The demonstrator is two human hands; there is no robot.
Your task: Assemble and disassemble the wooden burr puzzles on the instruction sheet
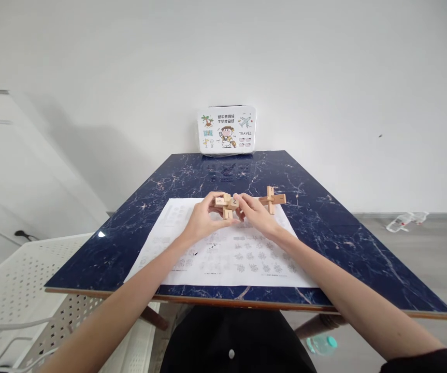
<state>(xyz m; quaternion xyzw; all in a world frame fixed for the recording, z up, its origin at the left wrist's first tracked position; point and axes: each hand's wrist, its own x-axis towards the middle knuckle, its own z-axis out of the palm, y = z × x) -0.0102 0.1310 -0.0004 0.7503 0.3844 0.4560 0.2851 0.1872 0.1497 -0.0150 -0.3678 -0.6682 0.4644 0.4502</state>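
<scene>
Two interlocking wooden puzzles, made of square-section bars. Pale one (227,214) is gripped between both hands, just above the printed white paper (207,275) on the dark blue marble-pattern counter (340,248). Left hand (202,220) curled around its left side, thumb at the bottom; right hand (260,216) pinching its right side, fingertips close together. Black marks on at least three of its bar ends; one looks like "Z" or "N", too small to be sure. Second puzzle, browner wood, cross-shaped (271,199), sits beside the right hand at the paper's upper right edge. Paper has rows of grey diagrams, captions too tiny to read.

One white rectangular case (228,135) against the wall: "奶牛养得好,牛奶才会好", "TRAVEL", one cartoon cow, one plane; contents hidden. One clear plastic bottle with teal cap (321,345) on the floor.
</scene>
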